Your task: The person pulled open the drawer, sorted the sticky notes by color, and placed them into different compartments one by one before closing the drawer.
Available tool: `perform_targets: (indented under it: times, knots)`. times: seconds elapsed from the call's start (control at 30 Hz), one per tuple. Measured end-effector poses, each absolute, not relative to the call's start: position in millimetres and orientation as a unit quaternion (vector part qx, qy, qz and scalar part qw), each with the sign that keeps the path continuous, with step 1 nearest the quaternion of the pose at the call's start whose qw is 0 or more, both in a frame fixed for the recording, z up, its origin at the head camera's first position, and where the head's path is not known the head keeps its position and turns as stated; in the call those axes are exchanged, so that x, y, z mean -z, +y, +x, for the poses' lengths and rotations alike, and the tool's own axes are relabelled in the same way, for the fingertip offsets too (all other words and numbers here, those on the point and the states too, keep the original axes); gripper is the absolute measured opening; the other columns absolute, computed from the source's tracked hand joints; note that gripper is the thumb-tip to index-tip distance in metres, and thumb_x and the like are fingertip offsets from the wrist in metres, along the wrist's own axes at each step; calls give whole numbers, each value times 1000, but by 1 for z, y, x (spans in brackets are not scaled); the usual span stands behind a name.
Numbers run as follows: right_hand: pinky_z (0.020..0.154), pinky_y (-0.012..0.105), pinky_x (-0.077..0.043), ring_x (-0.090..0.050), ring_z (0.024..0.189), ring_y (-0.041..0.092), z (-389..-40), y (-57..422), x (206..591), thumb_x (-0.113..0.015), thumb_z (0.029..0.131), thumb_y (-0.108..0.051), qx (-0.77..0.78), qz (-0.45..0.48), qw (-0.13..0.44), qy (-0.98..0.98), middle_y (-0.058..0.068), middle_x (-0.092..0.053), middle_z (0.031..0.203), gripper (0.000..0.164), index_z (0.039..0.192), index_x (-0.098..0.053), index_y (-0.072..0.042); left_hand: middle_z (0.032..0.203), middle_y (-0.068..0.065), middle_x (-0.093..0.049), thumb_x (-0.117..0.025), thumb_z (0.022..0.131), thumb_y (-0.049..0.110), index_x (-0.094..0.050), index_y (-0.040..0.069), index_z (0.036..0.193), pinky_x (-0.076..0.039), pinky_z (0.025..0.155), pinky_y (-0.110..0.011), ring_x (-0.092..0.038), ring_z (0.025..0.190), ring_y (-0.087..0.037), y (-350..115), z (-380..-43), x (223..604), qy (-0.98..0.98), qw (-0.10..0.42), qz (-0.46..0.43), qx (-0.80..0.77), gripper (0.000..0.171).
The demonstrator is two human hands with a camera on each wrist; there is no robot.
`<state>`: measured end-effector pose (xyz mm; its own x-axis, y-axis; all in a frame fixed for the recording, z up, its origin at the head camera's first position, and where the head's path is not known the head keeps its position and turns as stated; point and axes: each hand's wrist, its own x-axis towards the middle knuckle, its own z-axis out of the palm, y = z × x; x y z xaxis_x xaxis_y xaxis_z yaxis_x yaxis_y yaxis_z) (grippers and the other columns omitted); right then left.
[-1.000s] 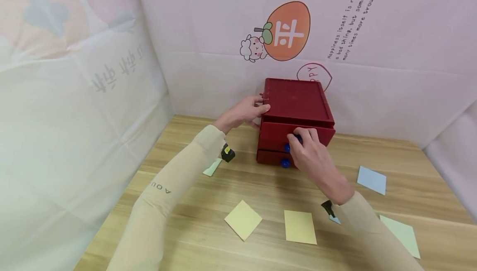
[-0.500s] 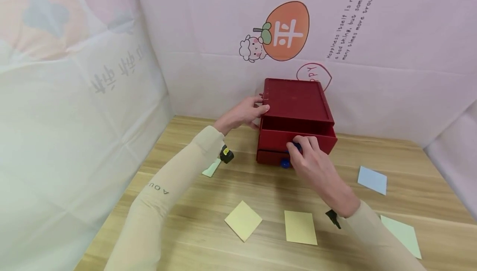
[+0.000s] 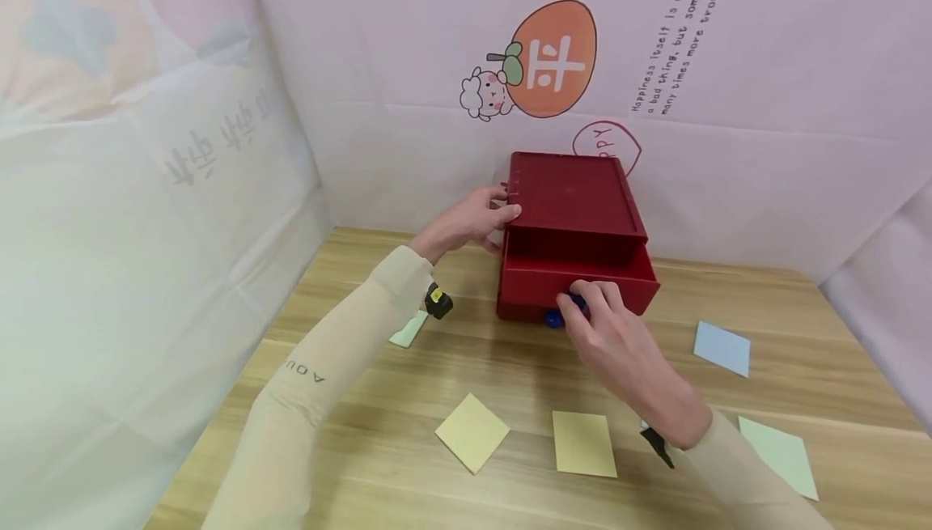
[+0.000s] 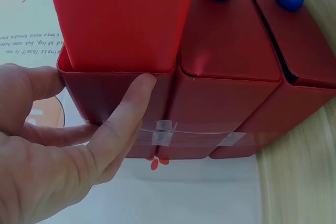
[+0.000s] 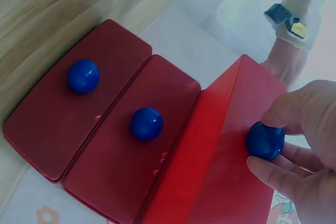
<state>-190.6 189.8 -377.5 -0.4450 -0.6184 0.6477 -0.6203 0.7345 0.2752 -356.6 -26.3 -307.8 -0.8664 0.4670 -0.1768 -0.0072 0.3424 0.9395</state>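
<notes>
A dark red cabinet (image 3: 571, 194) with three drawers stands at the back of the wooden table, against the printed cloth. Its top drawer (image 3: 535, 283) is pulled well out, so part of the inside shows. In the right wrist view my right hand (image 5: 310, 140) pinches that drawer's round blue knob (image 5: 265, 140) between thumb and fingers. The middle drawer (image 5: 118, 150) and bottom drawer (image 5: 50, 124) are in, each with a blue knob. My left hand (image 3: 469, 222) rests against the cabinet's upper left edge, its fingers fairly straight along the side wall in the left wrist view.
Paper notes lie about the table: a yellow diamond note (image 3: 472, 433), a yellow square note (image 3: 585, 443), a blue note (image 3: 722, 348), a green note (image 3: 779, 455) at right and another green note (image 3: 409, 329) by the left wrist. White cloth (image 3: 408, 150) walls the table's back and sides.
My right hand has drawn the top drawer out from barely ajar to well open, moving toward me with the knob. My left hand stays on the cabinet's edge.
</notes>
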Motion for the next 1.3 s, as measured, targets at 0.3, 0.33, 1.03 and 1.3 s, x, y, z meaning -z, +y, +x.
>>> perform_targets:
  times: [0.3,0.33,1.03,1.3]
  knots:
    - [52,39,-60,-55,90,39,-180,188,378,-29,106,-13,-5,377,395,-838,27,-59,107,38,108,-63,4,143,-17,-45,-57,100,24,-30,6,151,-62,78,-49,-56,124,-35,-27,-353,306,799,209,142,-546,60]
    - [51,38,-59,-55,90,39,-179,188,378,-28,106,-14,-6,376,397,-837,27,-59,106,39,108,-63,4,144,-18,-45,-57,100,24,-30,5,151,-62,79,-49,-56,124,-36,-26,-353,306,799,208,144,-545,60]
    - [60,40,-61,-57,83,37,-174,188,379,-35,107,-16,-17,387,421,-820,25,-61,101,36,102,-66,3,145,-21,-42,-55,101,24,-28,3,151,-59,86,-54,-54,125,-38,-25,-352,304,802,209,142,-542,60]
    - [56,34,-56,-58,76,27,-176,192,361,-48,103,-25,-106,408,460,-782,14,-65,90,36,89,-71,-1,144,-21,-41,-54,101,23,-28,3,151,-58,87,-56,-53,126,-38,-26,-353,304,797,213,138,-548,60]
